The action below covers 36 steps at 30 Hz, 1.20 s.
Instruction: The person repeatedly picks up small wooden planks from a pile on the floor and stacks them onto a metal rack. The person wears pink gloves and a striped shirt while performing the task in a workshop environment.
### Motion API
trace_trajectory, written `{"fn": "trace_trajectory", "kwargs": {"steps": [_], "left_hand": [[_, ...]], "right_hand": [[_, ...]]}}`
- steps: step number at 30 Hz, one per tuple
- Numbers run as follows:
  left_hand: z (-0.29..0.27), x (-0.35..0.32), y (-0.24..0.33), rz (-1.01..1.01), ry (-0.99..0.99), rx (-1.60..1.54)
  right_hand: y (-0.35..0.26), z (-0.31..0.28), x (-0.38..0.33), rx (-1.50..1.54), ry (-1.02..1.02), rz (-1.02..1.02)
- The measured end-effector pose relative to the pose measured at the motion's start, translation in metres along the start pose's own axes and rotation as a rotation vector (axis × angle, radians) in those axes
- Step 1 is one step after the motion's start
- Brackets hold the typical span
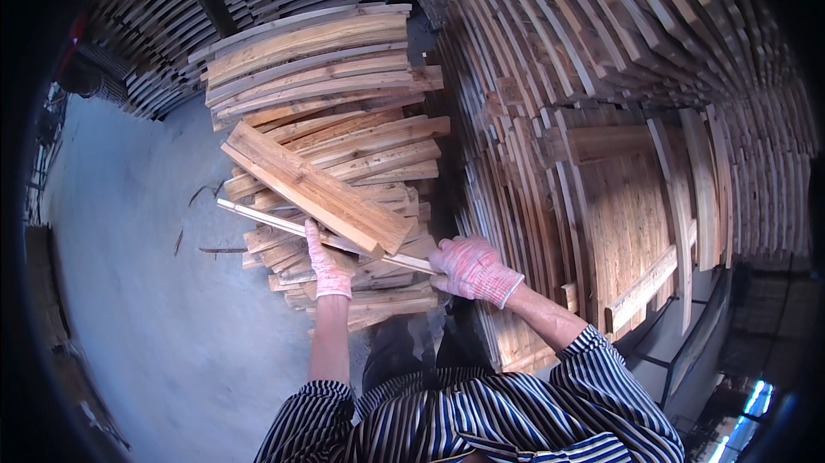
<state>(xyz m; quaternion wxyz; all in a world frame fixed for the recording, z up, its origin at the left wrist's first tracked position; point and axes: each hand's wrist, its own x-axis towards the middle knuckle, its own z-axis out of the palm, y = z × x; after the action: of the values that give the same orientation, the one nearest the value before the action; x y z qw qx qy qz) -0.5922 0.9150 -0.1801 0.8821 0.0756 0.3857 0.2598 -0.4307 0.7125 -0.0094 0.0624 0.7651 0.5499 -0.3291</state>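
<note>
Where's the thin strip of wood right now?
In the head view, centre: the thin strip lies across the low plank pile, under a wide board, held by left hand and right hand.

Left hand (327,267) and right hand (471,269) gloved, gripping.

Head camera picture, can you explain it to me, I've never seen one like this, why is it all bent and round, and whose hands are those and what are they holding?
This is one picture from a wide fisheye camera worn on a person's head, looking down at their own hands. That lens bends straight edges toward the rim, so the boards look curved.

The two forearms coming up from the lower edge, in striped sleeves, belong to the wearer. Both hands wear knit work gloves. The left hand is under a broad wooden plank that lies slanted on a low pile of boards. The right hand grips the end of a thin wooden strip that runs under that plank.

The pile sits on a grey concrete floor. To the right stands a taller stack of boards, and more stacked wood fills the background.
</note>
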Motion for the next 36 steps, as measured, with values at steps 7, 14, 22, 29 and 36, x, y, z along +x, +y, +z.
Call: {"fn": "trace_trajectory", "kwargs": {"steps": [7, 14, 22, 29, 36], "left_hand": [[-0.044, 0.004, 0.005, 0.075, 0.212, 0.244], [-0.066, 0.001, -0.001, 0.274, 0.407, 0.497], [-0.141, -0.023, 0.009, 0.202, 0.418, 0.232], [-0.060, 0.004, 0.012, 0.125, 0.341, 0.136], [-0.099, 0.015, 0.033, 0.172, 0.263, 0.200]], "right_hand": [[0.036, 0.024, 0.067, 0.537, 0.477, 0.110], [0.194, 0.016, 0.254, -0.029, 0.485, 0.494], [0.159, -0.026, 0.289, -0.132, 0.137, 0.351], [0.154, -0.068, 0.223, -0.374, 0.068, -0.084], [0.119, -0.154, 0.103, 0.352, -0.380, 0.049]]}}
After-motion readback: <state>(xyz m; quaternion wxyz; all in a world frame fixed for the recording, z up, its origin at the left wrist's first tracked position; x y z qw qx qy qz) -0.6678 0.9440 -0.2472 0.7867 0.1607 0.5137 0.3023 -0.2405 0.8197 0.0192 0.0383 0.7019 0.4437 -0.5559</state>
